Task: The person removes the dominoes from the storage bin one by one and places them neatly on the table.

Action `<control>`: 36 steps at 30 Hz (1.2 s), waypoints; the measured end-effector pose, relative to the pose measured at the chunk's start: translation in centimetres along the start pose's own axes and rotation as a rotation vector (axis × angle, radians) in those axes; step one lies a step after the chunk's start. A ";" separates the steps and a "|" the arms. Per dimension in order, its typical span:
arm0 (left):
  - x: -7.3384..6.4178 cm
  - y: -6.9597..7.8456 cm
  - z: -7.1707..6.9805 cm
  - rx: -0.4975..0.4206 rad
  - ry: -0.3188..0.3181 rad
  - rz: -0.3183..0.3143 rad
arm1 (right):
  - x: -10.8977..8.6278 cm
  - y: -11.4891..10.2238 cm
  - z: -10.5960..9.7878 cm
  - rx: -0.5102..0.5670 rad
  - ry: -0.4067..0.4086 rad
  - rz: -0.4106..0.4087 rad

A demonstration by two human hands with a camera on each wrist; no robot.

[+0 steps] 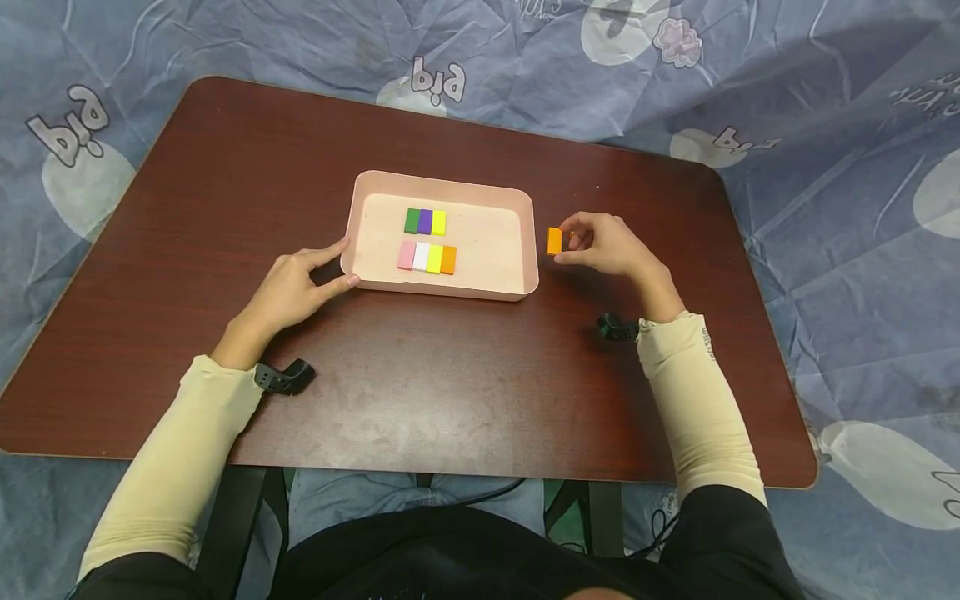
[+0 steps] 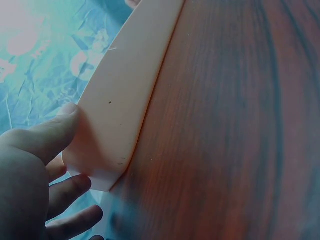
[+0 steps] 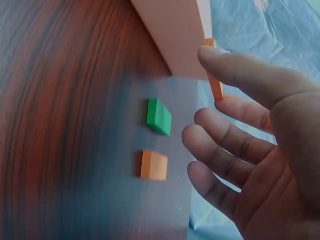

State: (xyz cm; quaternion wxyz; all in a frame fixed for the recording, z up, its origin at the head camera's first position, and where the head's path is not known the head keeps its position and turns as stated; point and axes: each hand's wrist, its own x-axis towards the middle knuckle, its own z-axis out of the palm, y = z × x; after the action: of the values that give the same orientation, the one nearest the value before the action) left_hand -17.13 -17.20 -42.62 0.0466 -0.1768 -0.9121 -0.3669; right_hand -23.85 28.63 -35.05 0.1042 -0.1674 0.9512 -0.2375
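Observation:
A pale pink tray (image 1: 487, 293) stands on the table. In it lie two rows of coloured blocks: green (image 1: 412, 221), purple (image 1: 425, 222) and yellow (image 1: 439, 222) behind; pink (image 1: 406, 255), white (image 1: 421, 256), yellow (image 1: 434, 258) and orange (image 1: 448, 260) in front. My left hand (image 1: 288, 287) holds the tray's near left corner, thumb on the front wall, fingers along the left side. Just right of the tray, my right hand (image 1: 607, 243) pinches an orange block (image 1: 554, 241) between thumb and index finger. Its other fingers are loosely bent.
In the right wrist view, a green block (image 3: 159, 117) and another orange block (image 3: 154, 165) lie on the table below my right hand, mostly hidden from the head view. The brown wooden table (image 1: 465, 383) has rounded corners; a blue printed cloth (image 1: 300, 50) is beyond it.

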 end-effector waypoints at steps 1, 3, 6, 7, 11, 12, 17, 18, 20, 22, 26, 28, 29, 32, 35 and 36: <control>0.0 0.0 0.0 0.001 -0.001 -0.001 | -0.1 0.3 -0.1 -0.001 0.005 0.002; 0.0 0.0 0.0 0.002 -0.004 -0.005 | -0.2 0.7 -0.3 -0.006 0.015 0.010; 0.0 0.0 0.0 0.000 -0.008 -0.008 | -0.4 1.5 -0.6 -0.009 0.030 0.014; 0.0 0.0 -0.1 -0.001 -0.010 -0.008 | -0.4 1.7 -0.7 -0.015 0.032 0.017; 0.0 -0.1 -0.1 -0.004 -0.005 -0.005 | -0.6 2.5 -1.0 -0.035 0.036 0.039; 0.0 -0.1 -0.2 -0.004 -0.004 -0.005 | -0.7 2.7 -1.1 -0.040 0.035 0.047; 0.0 -0.1 -0.2 -0.002 0.000 -0.006 | -0.9 4.0 -1.2 -0.045 0.025 0.080; -0.1 -0.1 -0.2 -0.003 -0.002 -0.008 | -0.9 4.3 -1.2 -0.045 0.023 0.090; -0.1 -0.1 -0.2 -0.004 -0.004 -0.011 | -0.9 4.9 -1.3 -0.046 0.019 0.112; -0.1 0.0 -0.2 -0.007 -0.007 -0.016 | -0.9 5.5 -1.3 -0.049 0.013 0.134; -0.1 0.2 -0.3 -0.008 -0.012 -0.023 | -1.0 6.6 -1.2 -0.048 0.000 0.175; 0.0 0.3 -0.3 -0.007 -0.016 -0.023 | -1.2 7.0 -1.2 -0.045 -0.002 0.194; 0.0 0.3 -0.3 -0.007 -0.016 -0.023 | -1.2 7.2 -1.2 -0.041 -0.002 0.201; 0.0 0.4 -0.2 -0.005 -0.012 -0.021 | -1.4 7.7 -1.2 -0.029 -0.005 0.218; 0.0 0.3 -0.2 -0.003 -0.005 -0.017 | -1.4 8.0 -1.3 -0.018 -0.027 0.228; 0.0 0.3 -0.2 -0.003 -0.003 -0.016 | -1.3 8.1 -1.3 -0.017 -0.036 0.231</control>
State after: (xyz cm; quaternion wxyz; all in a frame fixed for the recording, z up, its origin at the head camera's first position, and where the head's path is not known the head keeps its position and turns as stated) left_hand -17.06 -17.11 -42.31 0.0417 -0.1700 -0.9130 -0.3685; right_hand -25.15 36.42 -37.73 0.1464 -0.0618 0.9641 -0.2128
